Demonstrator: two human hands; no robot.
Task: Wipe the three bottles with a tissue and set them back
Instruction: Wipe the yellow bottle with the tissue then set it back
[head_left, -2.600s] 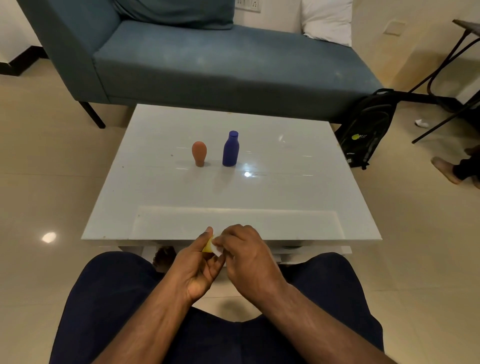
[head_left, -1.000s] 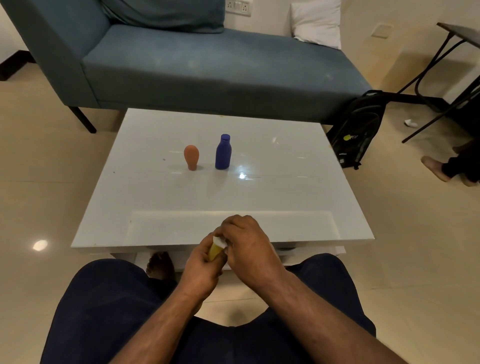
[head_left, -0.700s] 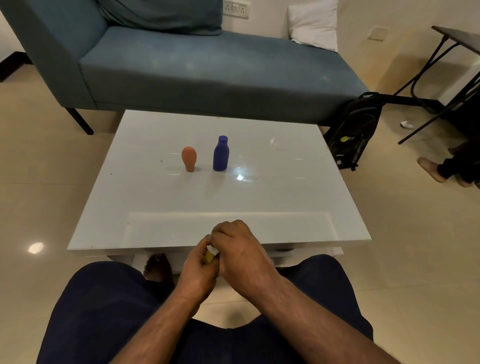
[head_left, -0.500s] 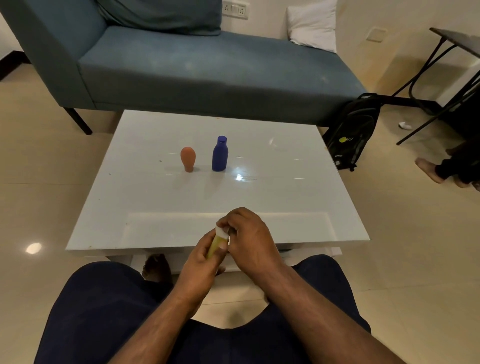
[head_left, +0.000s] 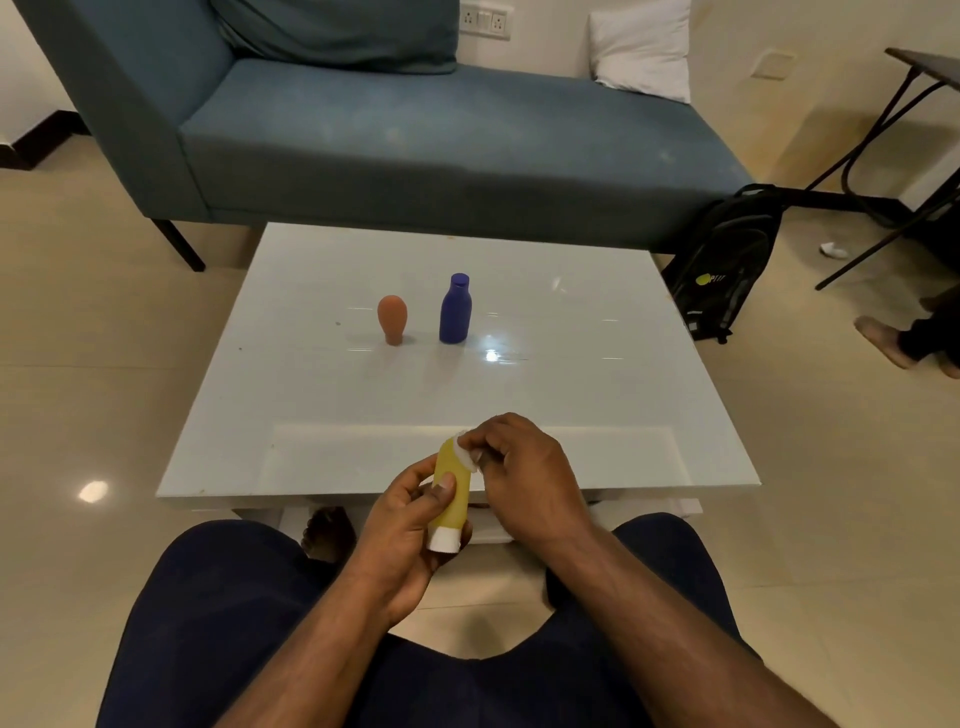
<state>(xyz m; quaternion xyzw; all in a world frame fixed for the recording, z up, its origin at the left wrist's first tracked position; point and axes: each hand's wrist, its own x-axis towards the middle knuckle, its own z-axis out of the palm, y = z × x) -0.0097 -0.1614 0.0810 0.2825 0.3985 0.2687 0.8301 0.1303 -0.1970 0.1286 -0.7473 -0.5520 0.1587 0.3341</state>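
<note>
My left hand (head_left: 402, 525) holds the yellow bottle (head_left: 451, 493) in a closed grip, thumb across its front and fingers curled behind, white cap (head_left: 443, 540) pointing down toward my lap. The bottle is tilted slightly, its upper end leaning away from me. My right hand (head_left: 519, 475) pinches a small white tissue (head_left: 466, 455) in its fingertips and presses it against the bottle's upper end; that grip is closed on the tissue. Both hands sit just above the near edge of the desk (head_left: 597, 364), over the gap between my knees.

Farther out, near the middle of the white, glossy desk, the orange bottle (head_left: 392, 318) stands with its narrow end down and its rounded end up. Just beside it, to the right and apart from it, the blue bottle (head_left: 455, 310) stands upright with its cap on top. A bright lamp reflection lies on the desk just right of the blue bottle.

Beyond the desk is a blue-grey sofa (head_left: 415, 135) with a white pillow (head_left: 641, 49) at its right end. A black backpack (head_left: 724, 262) rests on the floor by the desk's far right corner.
</note>
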